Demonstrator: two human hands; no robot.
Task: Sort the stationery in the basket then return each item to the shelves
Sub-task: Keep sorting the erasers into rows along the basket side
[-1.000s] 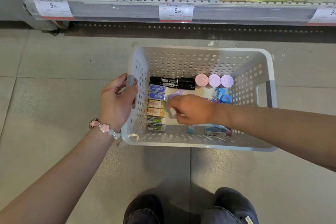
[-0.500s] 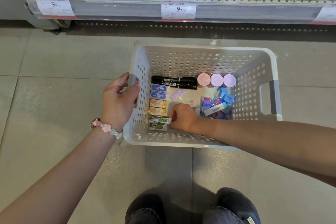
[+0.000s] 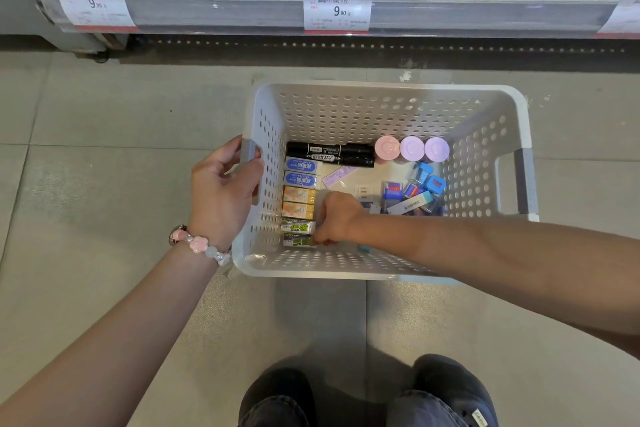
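The white perforated plastic basket sat on the grey tiled floor in front of the shop shelf, and the sorting inside it looked partly done. Along its left wall a tidy column had formed: two black marker pens lying side by side at the far end, then two blue-and-white erasers, two orange-and-yellow erasers and two green-labelled erasers nearest the person. Three round pink and lilac capped pots stood in a row by the markers. The small blue items toward the right side lay in a loose heap, not yet ordered, beside a flat clear packet with a barcode. The left hand gripped the basket's grey left handle, fingers curled round it. The right hand reached down beside the green-labelled erasers with its fingers bent toward them; whether they pinched one or only nudged it could not be told. Judging from this, the blue heap remained to be sorted, and nothing had gone back onto the shelf.
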